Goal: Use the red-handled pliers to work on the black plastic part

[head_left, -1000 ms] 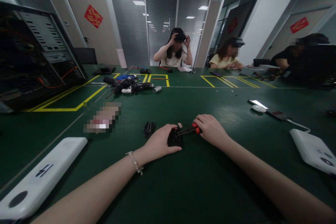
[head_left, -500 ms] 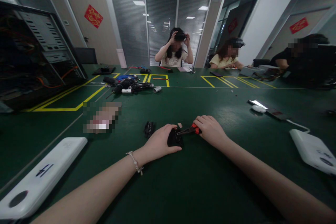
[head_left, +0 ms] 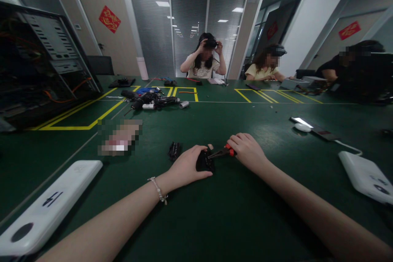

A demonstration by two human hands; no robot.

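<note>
My left hand is closed round the left side of a small black part on the green table, thumb at its near edge. What kind of part it is cannot be made out. In my right hand are red-handled pliers, their dark jaws pointing left. The jaw tips reach the top of the black part; whether they grip anything is too small to see. A small beige piece lies just behind the jaws. Left of my left hand sits another black ribbed piece.
White power banks lie at both sides. A pile of cables and tools is farther back, with an open computer case at left. Several people sit across the green table.
My right hand has shifted very slightly up and right, and the pliers tilt a little differently. My left hand keeps the black part in the same place.
</note>
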